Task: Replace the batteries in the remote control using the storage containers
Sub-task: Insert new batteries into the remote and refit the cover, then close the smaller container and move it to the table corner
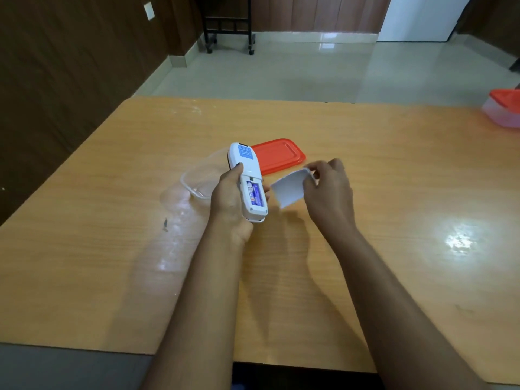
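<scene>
My left hand [228,199] grips a white remote control [245,164] held back side up above the table, its battery bay uncovered. Blue and white batteries [254,196] sit in the bay. My right hand [327,190] pinches the white battery cover [289,190] a little to the right of the remote, apart from it. Behind my left hand a clear plastic container [198,180] stands without a lid on the table. Its orange lid [278,154] lies flat just behind the remote.
The wooden table [394,220] stretches wide on both sides. A second clear container with an orange lid [503,109] stands at the far right edge. A small dark speck [165,224] lies left of my forearm. A black wheeled cart stands on the floor beyond.
</scene>
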